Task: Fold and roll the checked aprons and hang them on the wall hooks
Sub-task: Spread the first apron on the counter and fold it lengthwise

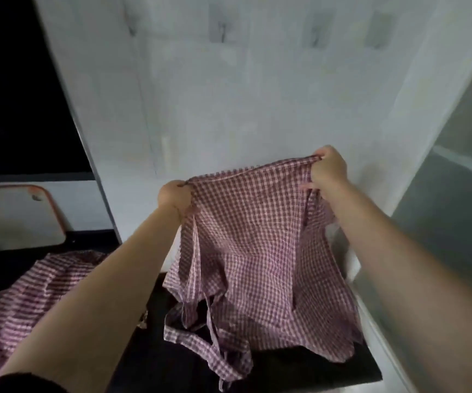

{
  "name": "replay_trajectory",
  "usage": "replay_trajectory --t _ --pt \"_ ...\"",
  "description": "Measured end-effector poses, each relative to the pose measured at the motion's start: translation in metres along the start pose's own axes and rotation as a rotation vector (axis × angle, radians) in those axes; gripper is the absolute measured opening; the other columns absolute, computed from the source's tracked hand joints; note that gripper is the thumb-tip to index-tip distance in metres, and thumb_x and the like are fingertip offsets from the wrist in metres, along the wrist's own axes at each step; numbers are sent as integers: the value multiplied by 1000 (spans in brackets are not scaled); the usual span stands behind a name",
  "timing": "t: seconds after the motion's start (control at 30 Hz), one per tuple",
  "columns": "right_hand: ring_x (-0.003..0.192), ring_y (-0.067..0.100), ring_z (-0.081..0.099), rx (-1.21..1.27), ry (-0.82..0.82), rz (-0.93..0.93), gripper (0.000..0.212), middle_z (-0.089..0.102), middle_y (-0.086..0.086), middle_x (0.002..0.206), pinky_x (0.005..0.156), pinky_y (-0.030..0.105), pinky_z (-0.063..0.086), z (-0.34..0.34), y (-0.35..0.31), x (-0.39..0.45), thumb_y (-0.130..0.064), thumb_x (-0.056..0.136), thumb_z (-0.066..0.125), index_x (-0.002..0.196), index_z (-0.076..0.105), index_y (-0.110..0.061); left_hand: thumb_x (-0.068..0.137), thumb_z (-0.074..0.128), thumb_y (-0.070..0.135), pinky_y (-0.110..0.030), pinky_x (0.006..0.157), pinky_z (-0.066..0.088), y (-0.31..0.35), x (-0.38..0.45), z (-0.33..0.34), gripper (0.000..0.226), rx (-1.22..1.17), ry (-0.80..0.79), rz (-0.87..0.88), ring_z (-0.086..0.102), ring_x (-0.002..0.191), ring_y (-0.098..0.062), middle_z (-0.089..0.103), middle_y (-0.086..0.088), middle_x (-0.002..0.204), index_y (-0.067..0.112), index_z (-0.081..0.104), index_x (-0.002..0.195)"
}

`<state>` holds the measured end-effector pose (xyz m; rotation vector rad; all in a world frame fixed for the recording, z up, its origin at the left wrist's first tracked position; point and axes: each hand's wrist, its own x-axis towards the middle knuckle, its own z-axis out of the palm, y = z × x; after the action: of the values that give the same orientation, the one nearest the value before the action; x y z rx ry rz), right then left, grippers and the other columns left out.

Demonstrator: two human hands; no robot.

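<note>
- Left hand (174, 197) and right hand (328, 171) are gripping the apron's (254, 236) top corners, holding it up.
- Second apron (28, 302) is lying on the counter (285, 370).

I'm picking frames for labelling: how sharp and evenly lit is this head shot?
Head view: the wall hooks at the top are smeared by blur; the held apron, gripped by the left hand and right hand, shows clear checks; the left edge is very dark; wide-angle distortion tilts the wall lines.
</note>
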<state>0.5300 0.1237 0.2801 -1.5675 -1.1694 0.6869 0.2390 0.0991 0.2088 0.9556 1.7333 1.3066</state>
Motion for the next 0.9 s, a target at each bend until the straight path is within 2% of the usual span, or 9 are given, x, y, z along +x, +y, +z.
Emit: replay_trajectory --t 0.1,0.13,0.2,0.3,0.37,0.5,0.63,0.77,0.9 --pt "83 24 61 -45 95 -198 32 53 -4 89 81 42 58 -14 -39 -2 5 92 35 103 57 -16 97 53 23 -42 69 62 47 -17 -9 7 -95 61 166 64 81 -27 62 -7 95 19 58 94" --pt "87 22 60 -83 143 -285 32 54 -5 88 82 33 53 -19 -49 -2 3 92 35 105 58 -14 98 49 22 -43 74 60 62 -24 -11 12 -127 98 212 62 81 -26 60 -5 90 22 55 88" --pt "87 17 52 -151 210 -434 31 55 -1 95 72 18 35 -32 -70 -7 2 95 35 112 58 -9 101 40 20 -34 69 50 88 -39 -14 16 -117 190 340 53 74 -20 52 1 79 21 50 89" --pt "92 26 56 -267 228 -577 27 62 10 102 71 26 33 -51 -86 -9 0 96 38 112 59 -3 105 35 20 -32 58 30 109 -58 -19 12 8 281 469 44 66 -12 48 3 77 16 45 101" --pt "96 32 60 -396 191 -607 22 66 18 105 73 32 39 -63 -83 -6 -3 96 42 106 62 1 105 35 21 -32 63 31 112 -66 -22 16 134 324 497 47 74 -20 53 -4 86 11 48 103" --pt "72 26 53 -605 30 -554 21 58 8 74 58 30 35 -83 -67 -12 -12 93 51 82 63 1 101 39 20 -33 66 34 103 -84 -17 23 345 412 496 49 80 -26 56 -10 89 5 55 101" --pt "57 19 45 -530 20 -515 31 47 2 61 72 30 31 -96 -65 -24 -24 90 49 62 45 -10 99 41 20 -30 50 25 102 -113 -12 24 443 508 569 44 68 -22 45 -1 68 5 52 84" --pt "54 18 39 -480 111 -568 30 38 0 59 49 28 26 -116 -89 -38 -23 87 44 60 35 -14 95 45 22 -33 49 22 126 -138 -20 30 399 600 667 39 61 -21 40 0 60 11 43 68" --pt "54 20 41 -417 206 -642 31 40 1 58 52 29 30 -127 -121 -40 -21 87 42 59 38 -12 94 46 25 -34 51 20 161 -151 -30 35 419 675 722 40 61 -25 37 0 57 15 35 62"
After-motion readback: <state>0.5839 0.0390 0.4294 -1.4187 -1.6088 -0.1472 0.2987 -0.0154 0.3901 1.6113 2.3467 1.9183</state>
